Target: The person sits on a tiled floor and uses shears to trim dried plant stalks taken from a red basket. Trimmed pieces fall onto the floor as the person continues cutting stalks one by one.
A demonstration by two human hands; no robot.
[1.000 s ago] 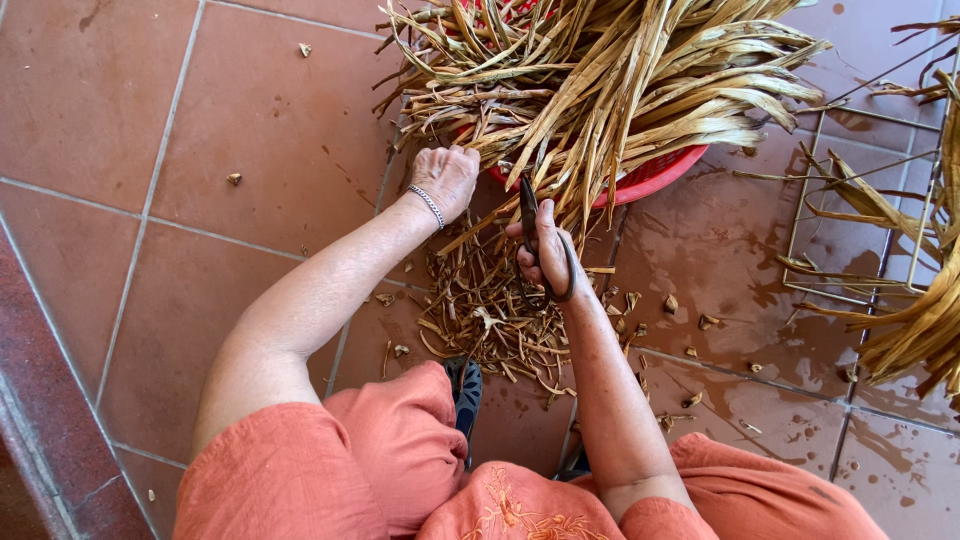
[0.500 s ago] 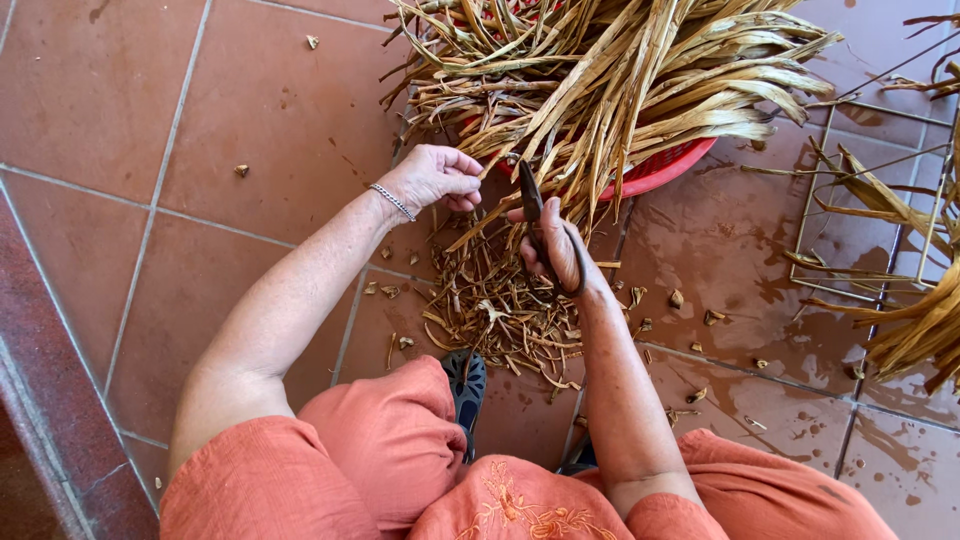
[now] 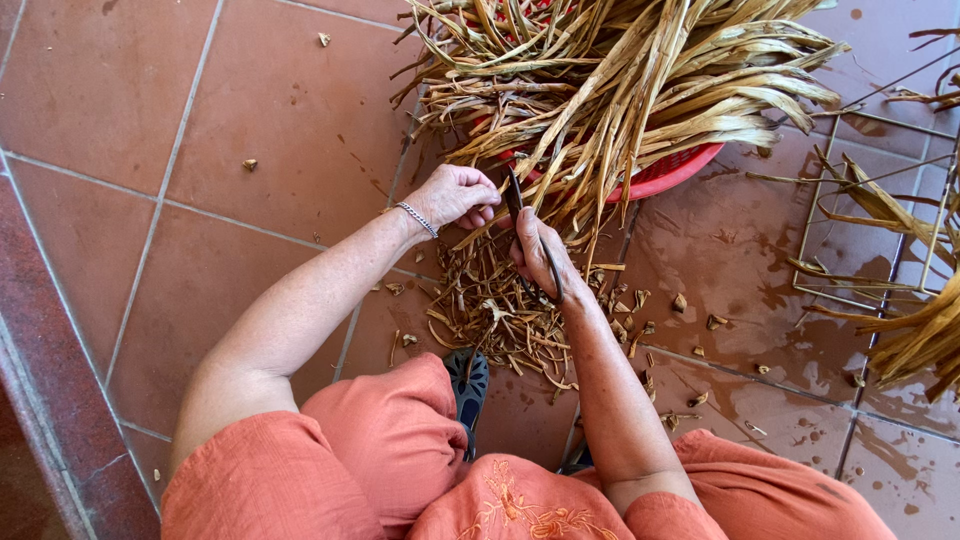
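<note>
I sit over a red tiled floor. My left hand (image 3: 455, 195), with a silver bracelet on the wrist, is closed on the end of a dry yellow leaf strip from the big pile of dried leaves (image 3: 640, 80). My right hand (image 3: 535, 255) grips dark scissors (image 3: 528, 225), their blades pointing up at the strip next to my left fingers. The pile lies in a red basin (image 3: 670, 175), of which only the rim shows.
A heap of cut leaf scraps (image 3: 500, 310) lies on the floor between my knees, by my dark shoe (image 3: 467, 385). A wire rack (image 3: 880, 200) with more dried leaves (image 3: 915, 330) stands at the right. The tiles there look wet.
My left hand has pulled back from the pile, from flat and reaching to closed on a strip. The right hand with the scissors has risen toward it.
</note>
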